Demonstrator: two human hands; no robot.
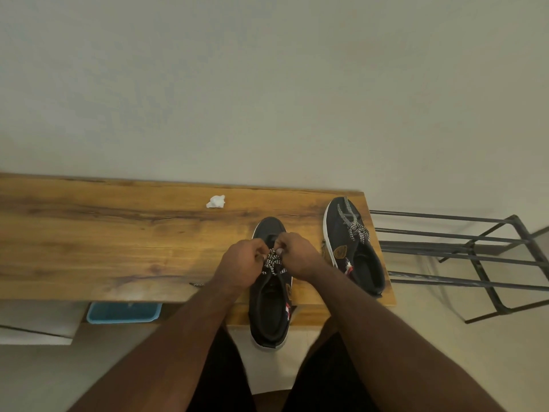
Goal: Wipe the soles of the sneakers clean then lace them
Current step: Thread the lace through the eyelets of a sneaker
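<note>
Two black sneakers with white soles stand upright on a wooden table (118,239). The near sneaker (269,310) points away from me and its heel overhangs the front edge. My left hand (242,264) and my right hand (297,255) meet over its tongue, and each pinches the black-and-white speckled lace (273,263). The second sneaker (353,245) lies at the table's right end with its lace (355,226) threaded and bunched on top. A crumpled white tissue (216,201) lies near the back edge.
A dark metal rack (475,257) stands right of the table. Under the front edge sit a blue tray (124,313) and a white board (35,334). A lace end (197,284) lies on the table by my left forearm. A plain wall is behind.
</note>
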